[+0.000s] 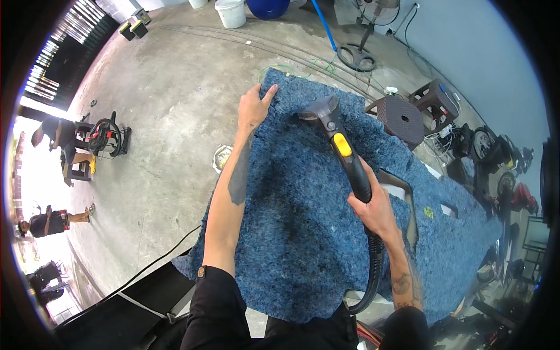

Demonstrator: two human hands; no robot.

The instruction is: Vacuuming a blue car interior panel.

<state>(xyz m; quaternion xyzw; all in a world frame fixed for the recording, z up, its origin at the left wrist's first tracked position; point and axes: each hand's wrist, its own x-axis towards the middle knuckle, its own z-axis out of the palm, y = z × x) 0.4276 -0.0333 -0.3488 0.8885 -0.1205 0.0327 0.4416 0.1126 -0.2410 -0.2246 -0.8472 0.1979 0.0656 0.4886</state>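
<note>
A large piece of blue fibrous carpet underlay (302,210) with cut-out openings lies before me, its surface mottled with dark patches. My left hand (255,105) grips its far left corner, thumb on top and fingers at the edge. In my right hand (374,203) is the black handle of an upholstery extraction nozzle (344,146) with a yellow trigger. The clear, wide nozzle head rests on or just over the underlay's far part, right of my left hand. From the handle a ribbed black hose (375,267) curves down towards my body.
Brown plastic stools (400,120) stand beyond the underlay at right, near a pedestal fan (361,57) and cables. A white bucket (230,14) is at the far side. Left are a vacuum machine (109,138), one seated person (61,135) and one standing person (50,221). A small tub (222,156) sits beside the underlay.
</note>
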